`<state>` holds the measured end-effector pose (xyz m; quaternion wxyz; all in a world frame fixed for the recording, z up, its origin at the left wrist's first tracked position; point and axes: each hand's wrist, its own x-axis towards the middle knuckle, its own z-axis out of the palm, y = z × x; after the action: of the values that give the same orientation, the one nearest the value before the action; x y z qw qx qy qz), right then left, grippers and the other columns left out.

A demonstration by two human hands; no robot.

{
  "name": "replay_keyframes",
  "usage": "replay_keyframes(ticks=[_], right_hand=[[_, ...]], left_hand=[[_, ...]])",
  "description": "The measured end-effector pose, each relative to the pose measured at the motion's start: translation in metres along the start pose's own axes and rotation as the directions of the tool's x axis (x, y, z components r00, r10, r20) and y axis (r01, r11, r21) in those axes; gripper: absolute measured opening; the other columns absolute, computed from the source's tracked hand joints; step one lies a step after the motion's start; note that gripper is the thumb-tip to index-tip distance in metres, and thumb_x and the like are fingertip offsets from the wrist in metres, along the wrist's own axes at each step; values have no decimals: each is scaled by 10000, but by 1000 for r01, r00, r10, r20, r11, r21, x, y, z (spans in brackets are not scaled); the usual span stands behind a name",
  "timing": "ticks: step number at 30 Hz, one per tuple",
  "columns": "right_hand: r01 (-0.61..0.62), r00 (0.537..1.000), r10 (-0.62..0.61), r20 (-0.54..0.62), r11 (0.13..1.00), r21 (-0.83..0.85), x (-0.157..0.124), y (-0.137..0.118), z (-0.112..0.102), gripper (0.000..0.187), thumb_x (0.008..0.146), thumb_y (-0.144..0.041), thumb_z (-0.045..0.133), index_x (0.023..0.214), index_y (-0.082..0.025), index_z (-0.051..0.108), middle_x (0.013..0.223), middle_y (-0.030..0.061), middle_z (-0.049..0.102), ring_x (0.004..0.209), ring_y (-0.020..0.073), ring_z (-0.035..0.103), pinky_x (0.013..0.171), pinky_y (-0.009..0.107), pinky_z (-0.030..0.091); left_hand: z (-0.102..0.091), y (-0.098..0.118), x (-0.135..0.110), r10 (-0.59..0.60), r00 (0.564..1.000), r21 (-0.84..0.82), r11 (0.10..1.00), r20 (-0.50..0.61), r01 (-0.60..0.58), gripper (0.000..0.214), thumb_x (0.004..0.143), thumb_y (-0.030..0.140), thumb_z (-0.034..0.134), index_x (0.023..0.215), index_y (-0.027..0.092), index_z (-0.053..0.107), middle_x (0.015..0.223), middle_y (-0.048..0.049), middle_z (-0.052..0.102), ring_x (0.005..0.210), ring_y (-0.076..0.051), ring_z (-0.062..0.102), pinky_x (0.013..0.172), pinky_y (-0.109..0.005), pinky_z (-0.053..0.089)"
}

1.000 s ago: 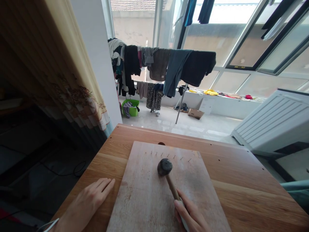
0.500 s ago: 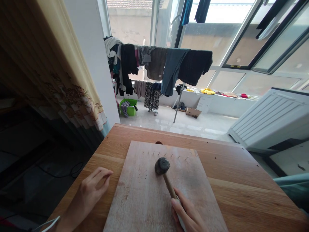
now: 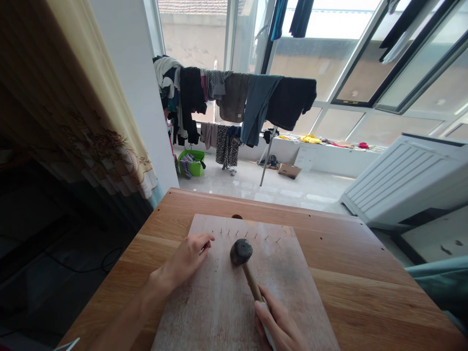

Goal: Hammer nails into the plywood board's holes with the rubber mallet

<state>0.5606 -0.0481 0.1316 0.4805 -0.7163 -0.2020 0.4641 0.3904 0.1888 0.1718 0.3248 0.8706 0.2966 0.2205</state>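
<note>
A rubber mallet [image 3: 242, 252] with a dark head and wooden handle is gripped in my right hand [image 3: 280, 324]. Its head is over the wooden board [image 3: 234, 297], just below a row of several thin nails [image 3: 246, 234] that stand up along the far part, some leaning. My left hand [image 3: 192, 253] is over the board's left side, its fingers curled and pressed together close to the left end of the row. Whatever is between those fingertips, if anything, is too small to make out. Small dark marks dot the board's surface.
The board lies on a wooden table [image 3: 365, 282] with a round hole at its far edge. Beyond are a drying rack with clothes [image 3: 256, 105], a green basket [image 3: 196, 168], a cardboard box [image 3: 289, 170] and windows. A curtain [image 3: 106, 122] hangs left; a white ribbed appliance [image 3: 405, 173] stands right.
My left hand has moved right and forward, from beside the board to over it near the nails. The mallet stays in my right hand, nearly still; the view has shifted slightly.
</note>
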Motion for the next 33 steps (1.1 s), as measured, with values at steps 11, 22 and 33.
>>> replay_keyframes(ticks=[11,22,33], right_hand=[[-24,1000,24,20,1000,-9,0,-2,1,866,764,-816,648,1392,-220,657,640,-20,591,564,131,496,481,193,389],[-41,999,41,24,999,-1,0,-4,0,904,754,-817,662,1401,-188,638,648,-27,580,571,132,519,485,202,386],[95,993,-98,62,995,42,2,-24,16,747,860,-704,638,1400,-193,573,712,-53,546,439,68,463,342,155,335]], left_hand=[[18,-36,42,-243,937,-316,936,-252,158,232,814,410,658,862,194,726,844,-52,789,802,-209,760,800,-313,610],[23,-29,36,-148,949,-185,978,-277,99,156,846,347,644,815,218,727,700,15,712,623,-146,642,638,-242,512],[25,-29,37,-114,955,-160,985,-275,71,188,828,264,626,1001,221,685,793,18,735,617,-138,632,659,-251,527]])
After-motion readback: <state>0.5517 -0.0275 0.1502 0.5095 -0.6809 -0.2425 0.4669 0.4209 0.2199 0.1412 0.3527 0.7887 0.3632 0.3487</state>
